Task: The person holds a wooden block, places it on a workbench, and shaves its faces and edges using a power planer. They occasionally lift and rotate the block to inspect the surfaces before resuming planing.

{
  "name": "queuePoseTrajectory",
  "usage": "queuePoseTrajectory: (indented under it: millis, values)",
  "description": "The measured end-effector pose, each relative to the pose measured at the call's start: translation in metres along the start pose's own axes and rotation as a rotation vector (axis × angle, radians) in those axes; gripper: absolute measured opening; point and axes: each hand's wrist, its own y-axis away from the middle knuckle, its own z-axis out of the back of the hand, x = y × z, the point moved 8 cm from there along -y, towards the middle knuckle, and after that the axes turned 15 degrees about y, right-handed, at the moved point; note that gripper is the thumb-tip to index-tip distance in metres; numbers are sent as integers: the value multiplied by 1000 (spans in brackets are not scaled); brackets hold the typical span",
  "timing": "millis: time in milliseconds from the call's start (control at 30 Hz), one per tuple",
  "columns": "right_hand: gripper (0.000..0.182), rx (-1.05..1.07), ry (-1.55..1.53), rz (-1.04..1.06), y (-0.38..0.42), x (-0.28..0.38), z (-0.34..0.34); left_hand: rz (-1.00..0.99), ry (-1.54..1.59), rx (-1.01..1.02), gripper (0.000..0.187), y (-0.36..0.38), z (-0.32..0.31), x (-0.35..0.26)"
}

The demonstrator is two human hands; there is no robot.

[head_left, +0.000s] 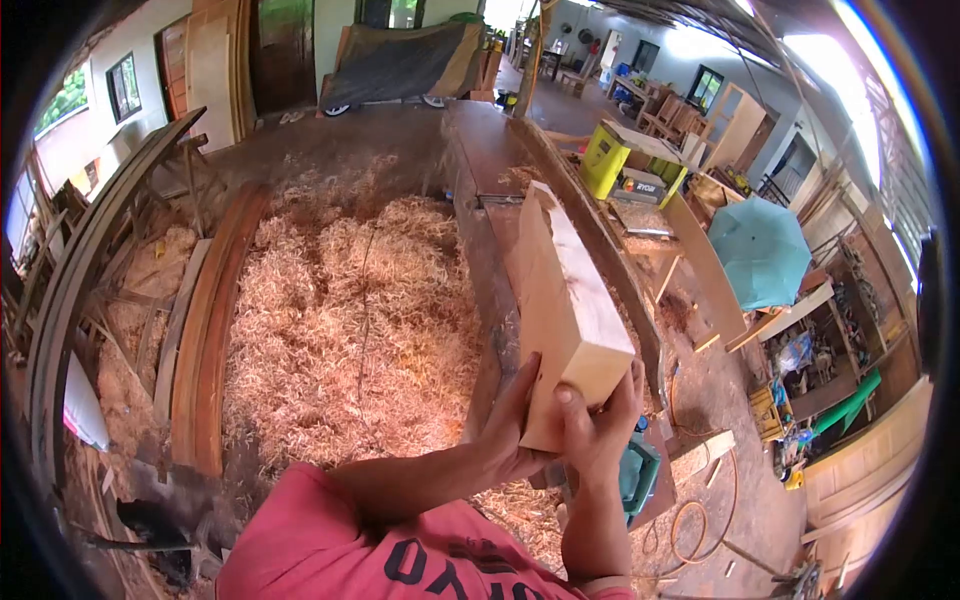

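— Two hands on one thing, is that right?

— Yes. My left hand (512,425) and my right hand (600,425) both grip the near end of a pale wooden block (560,300). It is held up in front of me, tilted, its far end pointing away over the long workbench (490,160).

— How do the hands sit on it?

— My left palm lies flat against the left face, fingers pressed together and wrapped behind. My right hand cups the lower right corner, thumb laid across the end face, fingers curled round the far side.

— What is below?

— Left of the bench, a deep heap of wood shavings (340,320) covers the floor, and curved planks (205,330) lie along its left edge. Beside my right wrist there is a teal box (640,478).

— And further off?

— To the right I see a yellow tool case (606,160) and a blue umbrella (762,250), both well apart from the block.
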Motion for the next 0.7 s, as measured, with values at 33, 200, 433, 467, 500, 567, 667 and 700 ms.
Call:
queuePoseTrajectory:
  millis: [33,200,433,467,500,567,667,700]
  values:
    - [58,6,-10,-11,-1,-2,0,-3,-7,-2,70,-3,2,0]
    - [58,12,-21,-49,-1,-5,1,-1,-58,-20,71,-2,-5,2]
    - [60,44,-3,-67,-4,-5,1,8,-58,7,70,-5,-13,3]
    - [63,64,-39,-98,-3,-7,0,17,-53,24,70,-5,-11,3]
    - [66,80,-75,-127,-3,-9,1,33,-69,33,69,-4,-5,2]
    - [76,-55,-193,-44,-1,-18,6,70,-109,67,66,5,2,-4]
    - [85,-108,-338,31,10,-27,13,-107,-487,-398,63,45,17,-33]
    - [85,-165,-411,9,22,-28,11,-108,-515,-424,64,59,5,-41]
